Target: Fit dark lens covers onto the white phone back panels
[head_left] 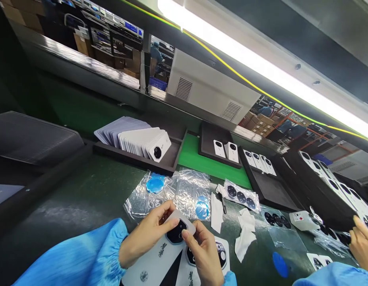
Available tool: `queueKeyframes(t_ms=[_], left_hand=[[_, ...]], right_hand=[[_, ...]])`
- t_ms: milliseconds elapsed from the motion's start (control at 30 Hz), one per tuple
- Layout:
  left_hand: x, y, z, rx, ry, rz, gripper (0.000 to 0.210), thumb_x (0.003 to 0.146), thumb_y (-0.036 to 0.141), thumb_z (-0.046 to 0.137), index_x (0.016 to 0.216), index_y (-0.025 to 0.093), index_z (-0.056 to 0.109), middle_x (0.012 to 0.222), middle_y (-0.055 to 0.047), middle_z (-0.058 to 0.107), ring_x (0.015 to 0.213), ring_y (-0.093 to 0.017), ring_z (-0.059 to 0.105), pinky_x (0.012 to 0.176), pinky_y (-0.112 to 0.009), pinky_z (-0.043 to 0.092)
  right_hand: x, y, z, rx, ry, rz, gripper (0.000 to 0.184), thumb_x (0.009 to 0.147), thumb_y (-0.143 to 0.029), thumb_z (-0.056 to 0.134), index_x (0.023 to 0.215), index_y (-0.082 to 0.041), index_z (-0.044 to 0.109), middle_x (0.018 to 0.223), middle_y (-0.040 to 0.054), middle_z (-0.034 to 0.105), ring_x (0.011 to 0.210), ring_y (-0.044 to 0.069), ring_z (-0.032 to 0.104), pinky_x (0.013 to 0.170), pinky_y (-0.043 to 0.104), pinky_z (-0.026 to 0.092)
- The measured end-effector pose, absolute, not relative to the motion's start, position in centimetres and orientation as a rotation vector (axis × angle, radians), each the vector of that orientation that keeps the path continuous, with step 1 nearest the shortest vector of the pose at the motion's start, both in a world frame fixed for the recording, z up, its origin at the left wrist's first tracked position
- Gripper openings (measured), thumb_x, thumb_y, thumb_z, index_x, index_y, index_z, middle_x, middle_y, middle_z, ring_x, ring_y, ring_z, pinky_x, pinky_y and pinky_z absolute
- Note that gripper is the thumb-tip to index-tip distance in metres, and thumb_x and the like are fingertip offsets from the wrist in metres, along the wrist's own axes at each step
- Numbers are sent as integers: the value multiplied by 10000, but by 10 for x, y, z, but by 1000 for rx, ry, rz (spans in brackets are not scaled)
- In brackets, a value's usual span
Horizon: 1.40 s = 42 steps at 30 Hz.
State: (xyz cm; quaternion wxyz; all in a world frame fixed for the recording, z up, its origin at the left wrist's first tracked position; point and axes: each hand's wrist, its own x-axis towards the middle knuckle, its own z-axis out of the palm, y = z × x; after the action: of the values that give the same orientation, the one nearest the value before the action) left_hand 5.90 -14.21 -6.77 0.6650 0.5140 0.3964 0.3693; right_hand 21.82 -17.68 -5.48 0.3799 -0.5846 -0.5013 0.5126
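My left hand (150,235) pinches the upper left edge of a white phone back cover (151,260), thumb beside its black camera panel (175,231). The cover carries dark lettering and a round emblem. My right hand (204,252) grips the same cover's upper right, thumb tip on the edge of the camera panel. Under my right hand lies a second white back cover (184,274), partly hidden, with round camera openings. Just beyond my fingers are clear plastic bags (186,186) with blue round film (155,184) in them.
A black tray (173,157) holds a fanned row of white covers (142,143). More trays with covers (258,161) stand behind right. White wipes (245,234), a black pen (223,204), bagged camera panels (242,196) and a white bottle (300,220) lie rightward. A co-worker's hand (363,242) touches a tray.
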Motion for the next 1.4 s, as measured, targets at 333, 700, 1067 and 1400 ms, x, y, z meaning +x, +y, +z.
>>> queueKeyframes(t_ms=[333, 700, 1067, 1400], left_hand=[[54, -131, -67, 1279, 958, 746, 286, 730, 459, 609, 722, 184, 530, 678, 41, 479, 687, -158, 441, 632, -265, 326], [45, -126, -58, 1006, 815, 648, 472, 667, 599, 693, 744, 192, 468, 698, 40, 516, 675, -140, 490, 631, -254, 407], [33, -114, -47, 1535, 814, 579, 269, 797, 427, 569, 829, 180, 670, 856, -19, 666, 875, -216, 596, 804, -295, 436], [26, -116, -48, 1835, 784, 548, 213, 842, 372, 508, 702, 211, 494, 789, -4, 500, 797, -200, 441, 753, -295, 343]], right_hand=[[213, -178, -59, -1574, -1417, 1212, 550, 720, -747, 509, 653, -208, 425, 623, -48, 339, 615, 126, 312, 569, 258, 265], [213, -176, -44, -1401, -1257, 1415, 528, 708, -711, 618, 769, -193, 534, 691, -36, 451, 643, 120, 406, 591, 233, 354], [222, -183, -42, -1398, -1666, 1355, 434, 852, -571, 533, 979, -176, 661, 790, 28, 611, 736, 172, 511, 657, 268, 382], [221, -185, -33, -1398, -2040, 1024, 235, 908, -345, 442, 857, -205, 625, 718, 6, 556, 621, 148, 476, 559, 249, 338]])
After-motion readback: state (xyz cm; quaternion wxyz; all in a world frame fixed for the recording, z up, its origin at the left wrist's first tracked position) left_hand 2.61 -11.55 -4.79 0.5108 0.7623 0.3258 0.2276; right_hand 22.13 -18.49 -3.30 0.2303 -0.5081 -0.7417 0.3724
